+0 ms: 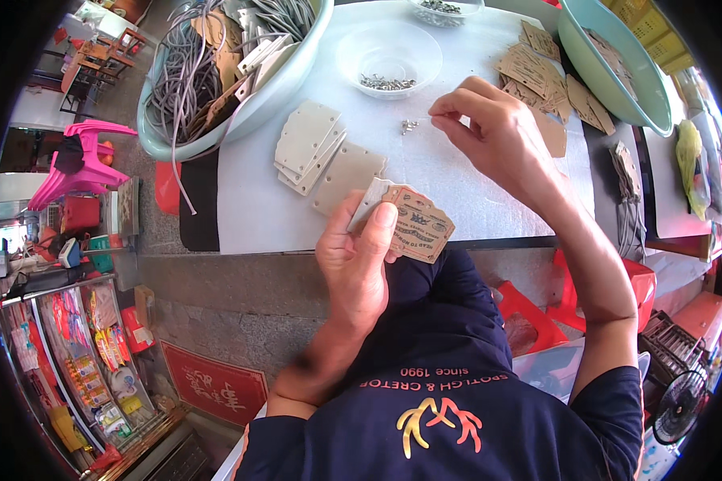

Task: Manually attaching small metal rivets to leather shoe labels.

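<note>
My left hand [357, 260] grips a brown printed card [422, 227] with a scalloped edge, thumb on top, with a pale plate [367, 204] lying against it. Over the table, my right hand [489, 132] is closed in a pinch; anything between the fingertips is too small to make out. Beside those fingertips lies a little heap of small metal fasteners [409, 127]. More fasteners fill the bottom of a clear plastic bowl [389, 48] further back. Left of the held card, several pale plates with small holes [309, 140] overlap on the white table covering [257, 212].
At the left, a pale green tub [285, 88] holds grey cords and plates. Brown cards [529, 72] lie spread at the right, near another green tub [658, 108]. A second clear bowl [465, 18] stands at the back. Corded cards [627, 172] hang over the right side.
</note>
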